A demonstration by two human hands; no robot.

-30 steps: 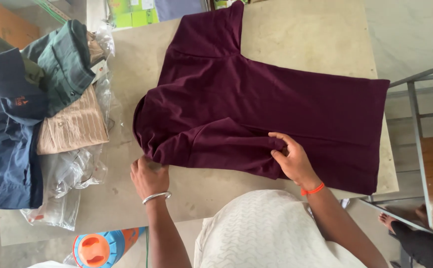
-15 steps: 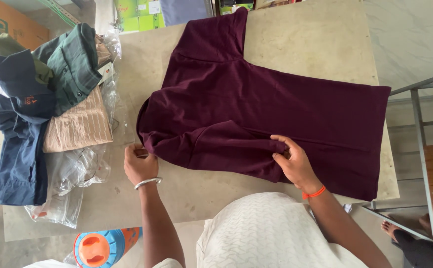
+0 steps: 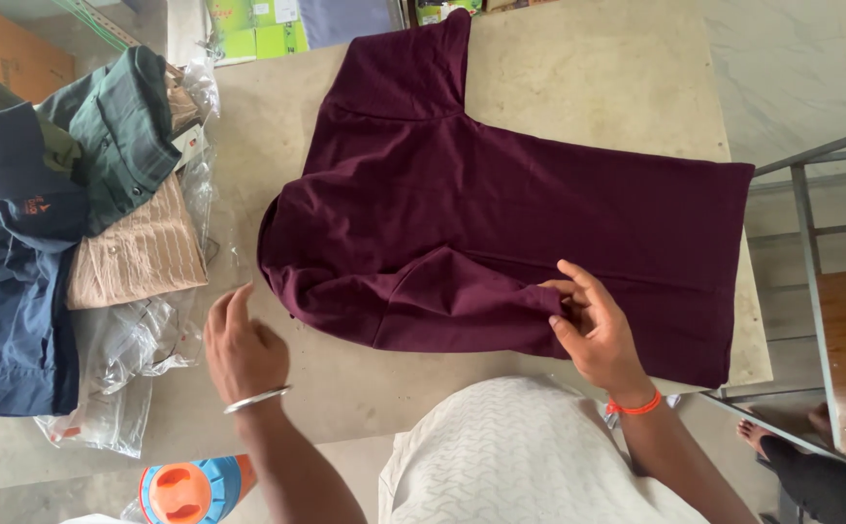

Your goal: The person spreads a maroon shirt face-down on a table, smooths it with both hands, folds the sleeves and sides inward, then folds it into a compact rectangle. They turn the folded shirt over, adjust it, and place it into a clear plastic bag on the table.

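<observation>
Head view, looking straight down. Maroon t-shirt (image 3: 539,213) lies spread flat on a pale stone tabletop (image 3: 598,78), one sleeve pointing to the far edge, the near sleeve folded in over the body. Right hand (image 3: 593,330), orange band at the wrist, pinches the edge of that folded sleeve between thumb and fingers, resting on the cloth. Left hand (image 3: 242,349), metal bangle at the wrist, is released and open, fingers loosely spread, hovering over bare tabletop just beside the shirt's collar end; it grips nothing. Further to the left: a heap of garments, with a navy shirt (image 3: 16,281), a dark green shirt (image 3: 117,136) and a tan folded piece (image 3: 137,257), on top of crumpled clear plastic bags (image 3: 117,374). An orange and blue container (image 3: 195,488) sits at the near edge.
</observation>
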